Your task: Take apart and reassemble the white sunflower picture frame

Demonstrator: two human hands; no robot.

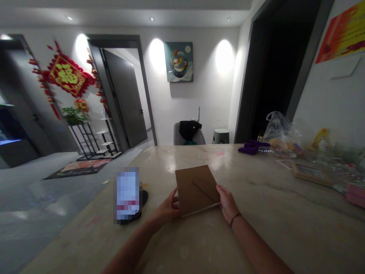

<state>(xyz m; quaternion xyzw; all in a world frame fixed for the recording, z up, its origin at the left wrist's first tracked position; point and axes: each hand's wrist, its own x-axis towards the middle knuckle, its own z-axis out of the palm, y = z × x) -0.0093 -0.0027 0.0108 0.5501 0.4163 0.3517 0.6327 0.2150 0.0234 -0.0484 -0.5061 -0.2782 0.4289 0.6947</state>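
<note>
Between my two hands a picture frame (pixel 196 190) is held tilted just over the table, its brown backing board facing me. A thin slanting outline of a stand flap shows on that board, and a pale edge runs along its lower side. My left hand (pixel 172 205) grips the frame's left edge near the lower corner, fingers partly hidden behind it. On the opposite edge, my right hand (pixel 227 201) has its thumb on the board and fingers behind; a dark band circles that wrist. The frame's front side is hidden from me.
A phone (pixel 127 194) with a blurred screen stands on a dark holder to the left on the marble table (pixel 182 247). At right lie a wooden frame (pixel 310 174), a purple cloth (pixel 253 147), a clear plastic bag (pixel 281 133) and a pink box (pixel 355 194). A chair (pixel 177 134) stands beyond.
</note>
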